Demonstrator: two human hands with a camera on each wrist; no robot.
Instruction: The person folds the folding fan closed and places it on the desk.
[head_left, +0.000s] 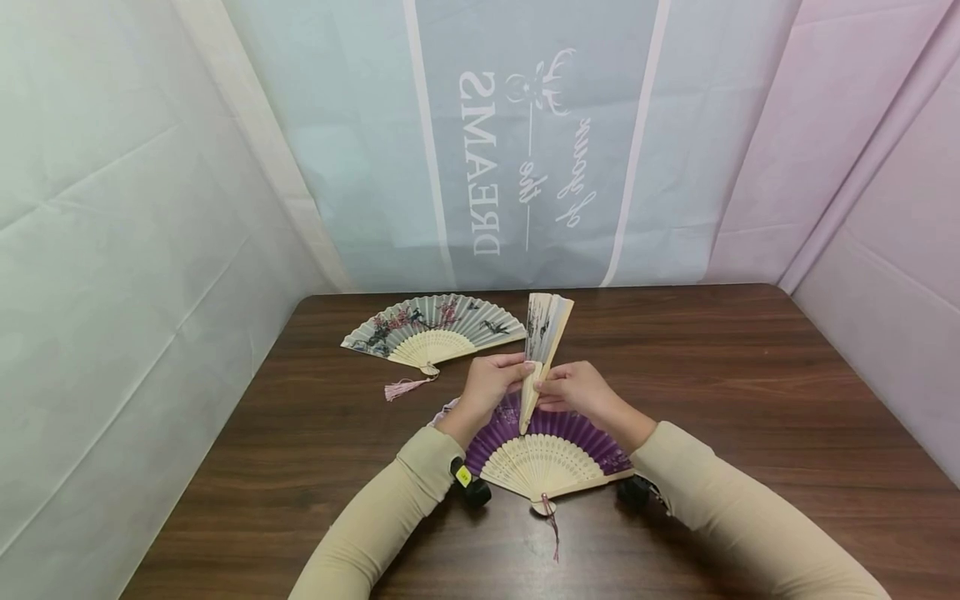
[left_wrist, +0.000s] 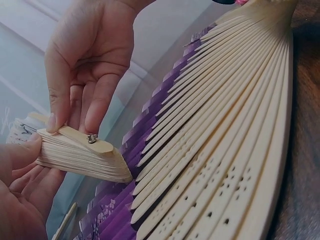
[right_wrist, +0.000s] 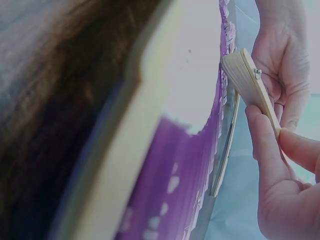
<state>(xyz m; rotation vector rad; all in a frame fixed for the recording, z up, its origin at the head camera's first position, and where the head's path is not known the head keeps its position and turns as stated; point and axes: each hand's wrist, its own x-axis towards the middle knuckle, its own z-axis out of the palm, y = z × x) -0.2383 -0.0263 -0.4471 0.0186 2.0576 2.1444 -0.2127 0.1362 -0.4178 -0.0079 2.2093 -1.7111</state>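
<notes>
1. L. hand (head_left: 487, 385) & r. hand (head_left: 583, 388): pale fan (head_left: 543, 329) pinched betw. both; mostly folded, so spreading prob. left.
2. Purple fan (head_left: 542, 465): laid below hands, spread; seemingly done.
3. Grey fan (head_left: 437, 329): laid beyond l. hand, spread; ditto.

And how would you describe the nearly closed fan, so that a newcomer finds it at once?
On the brown table, find the spread purple fan. Above it, the left hand and right hand hold the nearly closed fan. Unlike that one and the spread grey fan, it forms a narrow wedge.
</notes>
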